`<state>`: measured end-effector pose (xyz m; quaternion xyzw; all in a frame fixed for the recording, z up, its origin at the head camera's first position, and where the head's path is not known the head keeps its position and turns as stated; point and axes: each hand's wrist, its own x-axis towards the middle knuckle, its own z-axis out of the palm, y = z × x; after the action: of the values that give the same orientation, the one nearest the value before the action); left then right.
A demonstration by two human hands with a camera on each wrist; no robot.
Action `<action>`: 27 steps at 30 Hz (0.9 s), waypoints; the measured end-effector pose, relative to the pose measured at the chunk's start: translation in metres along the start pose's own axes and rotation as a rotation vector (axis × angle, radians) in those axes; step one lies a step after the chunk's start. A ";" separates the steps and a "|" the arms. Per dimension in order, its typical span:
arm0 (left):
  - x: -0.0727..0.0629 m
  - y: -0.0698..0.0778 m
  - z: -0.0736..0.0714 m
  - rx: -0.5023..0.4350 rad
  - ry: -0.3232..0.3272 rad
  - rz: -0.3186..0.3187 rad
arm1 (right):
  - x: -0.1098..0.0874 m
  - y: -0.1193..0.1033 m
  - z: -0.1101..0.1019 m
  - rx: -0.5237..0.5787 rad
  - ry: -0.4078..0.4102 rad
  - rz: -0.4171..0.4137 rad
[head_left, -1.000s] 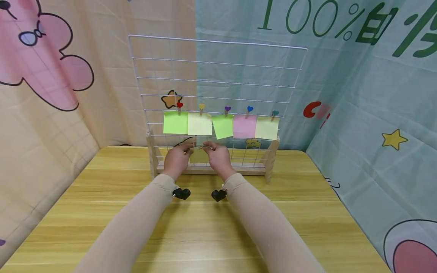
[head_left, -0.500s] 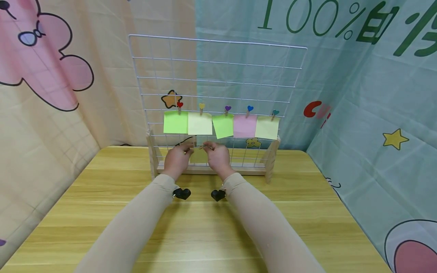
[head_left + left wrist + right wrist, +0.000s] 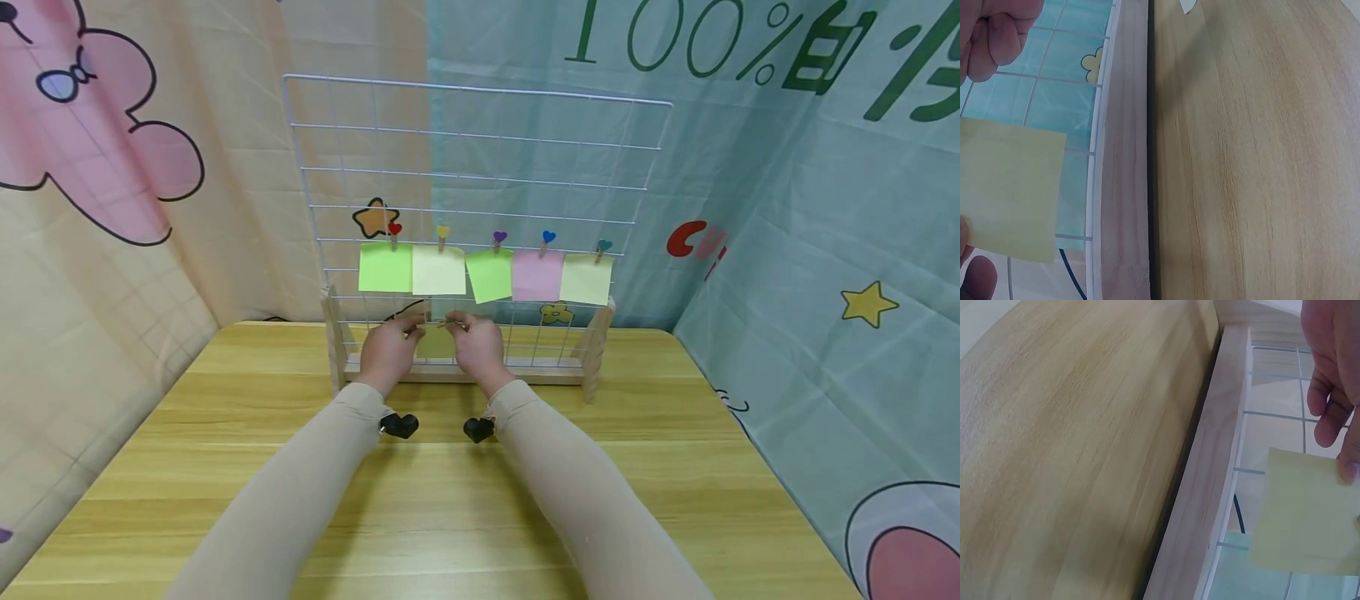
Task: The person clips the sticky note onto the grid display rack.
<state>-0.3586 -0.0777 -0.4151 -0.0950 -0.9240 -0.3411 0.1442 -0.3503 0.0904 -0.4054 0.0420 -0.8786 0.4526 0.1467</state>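
Observation:
A pale yellow sticky note (image 3: 435,343) hangs in front of the lower wires of a white grid rack (image 3: 480,174). My left hand (image 3: 386,350) pinches its upper left corner, the thumb (image 3: 1349,470) lying on the paper in the right wrist view. At the note's top edge, my right hand (image 3: 480,346) pinches a small, thin, tan piece (image 3: 442,324) that looks like a wooden clip. In the left wrist view, the curled fingers (image 3: 1000,40) of the right hand sit beyond the note. The hands largely hide the note's top edge in the head view.
Above the hands, several green, pale yellow and pink notes (image 3: 537,276) hang in a row from heart-topped clips (image 3: 549,237). The rack stands in a wooden base (image 3: 517,379) at the back of the wooden table (image 3: 450,517). Printed curtains (image 3: 787,250) surround the table.
Both hands keep nearly the same place at the lower grid, still holding the note and the small tan piece. The view shifts very slightly.

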 end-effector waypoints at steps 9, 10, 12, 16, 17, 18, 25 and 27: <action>0.000 -0.001 0.000 -0.012 0.007 0.013 | -0.001 -0.002 -0.001 -0.149 -0.004 -0.074; 0.000 -0.001 0.000 -0.012 0.007 0.013 | -0.001 -0.002 -0.002 -0.169 -0.002 -0.085; 0.000 -0.001 0.000 -0.006 0.010 0.016 | -0.001 -0.002 -0.002 -0.202 0.004 -0.100; 0.001 -0.001 0.000 0.004 0.007 0.015 | -0.002 -0.002 -0.001 -0.200 -0.002 -0.095; 0.000 -0.001 0.000 0.005 0.004 0.013 | -0.002 -0.002 -0.001 -0.198 -0.003 -0.093; 0.000 -0.001 -0.001 0.003 0.001 0.010 | -0.002 -0.002 -0.001 -0.198 -0.004 -0.092; -0.001 -0.001 -0.003 0.001 -0.007 -0.004 | -0.001 -0.001 -0.002 -0.233 -0.017 -0.103; -0.002 0.000 -0.002 0.005 -0.012 -0.005 | -0.001 0.000 -0.003 -0.226 -0.025 -0.109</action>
<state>-0.3568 -0.0797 -0.4140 -0.0942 -0.9259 -0.3386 0.1382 -0.3486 0.0926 -0.4042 0.0785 -0.9221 0.3417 0.1639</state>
